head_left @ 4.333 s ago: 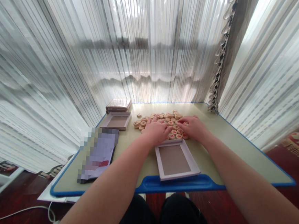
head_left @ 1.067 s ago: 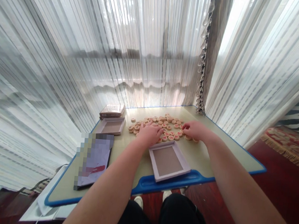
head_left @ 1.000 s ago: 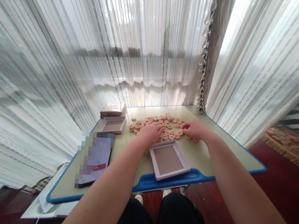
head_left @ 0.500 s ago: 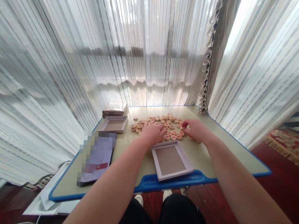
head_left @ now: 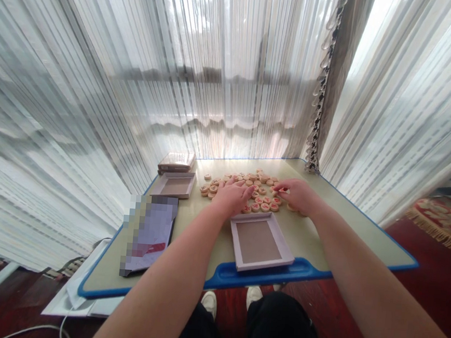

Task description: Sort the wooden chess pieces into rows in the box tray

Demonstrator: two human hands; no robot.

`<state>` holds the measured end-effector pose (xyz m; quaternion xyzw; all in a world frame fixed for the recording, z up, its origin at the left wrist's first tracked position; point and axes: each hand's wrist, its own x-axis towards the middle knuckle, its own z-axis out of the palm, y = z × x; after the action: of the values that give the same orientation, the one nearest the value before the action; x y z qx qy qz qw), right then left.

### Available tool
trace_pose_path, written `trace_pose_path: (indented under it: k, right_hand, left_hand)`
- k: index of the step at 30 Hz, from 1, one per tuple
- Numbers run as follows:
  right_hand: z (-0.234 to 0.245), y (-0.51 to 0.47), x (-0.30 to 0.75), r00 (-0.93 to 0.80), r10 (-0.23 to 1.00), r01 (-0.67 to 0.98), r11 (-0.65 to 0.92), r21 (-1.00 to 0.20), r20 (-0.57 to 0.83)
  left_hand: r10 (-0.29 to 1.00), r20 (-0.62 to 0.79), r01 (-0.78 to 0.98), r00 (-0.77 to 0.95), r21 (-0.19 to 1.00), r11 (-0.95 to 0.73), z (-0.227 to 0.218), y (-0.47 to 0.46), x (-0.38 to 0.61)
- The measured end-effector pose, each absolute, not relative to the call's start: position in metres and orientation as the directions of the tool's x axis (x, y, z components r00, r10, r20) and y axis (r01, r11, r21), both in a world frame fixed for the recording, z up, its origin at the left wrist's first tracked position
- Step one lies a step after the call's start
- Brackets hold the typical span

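Many round wooden Chinese chess pieces (head_left: 265, 207), some with red and some with dark characters, lie in a loose heap across the middle of the table (head_left: 336, 198). Over the near left part of the heap rests my left hand (head_left: 233, 196), palm down with its fingers spread and touching pieces. At the heap's right side my right hand (head_left: 294, 193) pinches a Chinese chess piece (head_left: 274, 190) between thumb and fingertips. A few pieces lie partly hidden under its palm. Close in front of the heap is a shallow cardboard box tray (head_left: 235, 245) with nothing in it.
Another shallow box tray (head_left: 188, 188) lies at the left rear, with a wrapped box (head_left: 178, 160) behind it. A tablet (head_left: 154, 231) lies along the left edge. A blue rim (head_left: 217, 277) edges the table, and sheer curtains (head_left: 223, 101) hang behind it.
The view has shifted slightly. My left hand has flattened with its fingers spread wider on the heap. My right hand stays at the heap's right side, its fingers pinched.
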<state>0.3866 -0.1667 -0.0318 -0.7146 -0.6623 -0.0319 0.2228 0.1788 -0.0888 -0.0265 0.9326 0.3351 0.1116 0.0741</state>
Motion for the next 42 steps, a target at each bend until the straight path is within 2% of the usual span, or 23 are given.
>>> trace_pose_path:
  k: [7, 18, 24, 30, 35, 42]
  right_hand:
    - [-0.0299, -0.1700, 0.3863, 0.186, 0.940, 0.950, -0.097, -0.298, 0.287]
    - [-0.0349, -0.1637, 0.3914, 0.061, 0.912, 0.972, 0.038, -0.231, 0.406]
    - [-0.0379, -0.1628, 0.3922, 0.076, 0.940, 0.962, 0.019, -0.272, 0.333]
    - [-0.0358, -0.1650, 0.3913, 0.096, 0.926, 0.968, -0.002, -0.250, 0.365]
    - [-0.0353, -0.1654, 0.3901, 0.071, 0.926, 0.969, 0.024, -0.244, 0.372]
    - [-0.0315, -0.1681, 0.3866, 0.054, 0.854, 0.945, 0.123, -0.304, 0.517]
  left_hand:
    - [0.676, 0.132, 0.637, 0.725, 0.245, -0.731, -0.0270, -0.0871, 0.1790]
    - [0.673, 0.111, 0.635, 0.731, 0.250, -0.731, -0.0270, -0.0865, 0.1801]
    - [0.676, 0.082, 0.639, 0.733, 0.258, -0.725, -0.0256, -0.0881, 0.1803]
    - [0.698, 0.096, 0.660, 0.709, 0.256, -0.706, -0.0248, -0.0895, 0.1795]
    - [0.674, 0.101, 0.647, 0.732, 0.207, -0.734, -0.0241, -0.0912, 0.1782]
    - [0.653, 0.155, 0.626, 0.741, 0.192, -0.756, -0.0239, -0.0931, 0.1791]
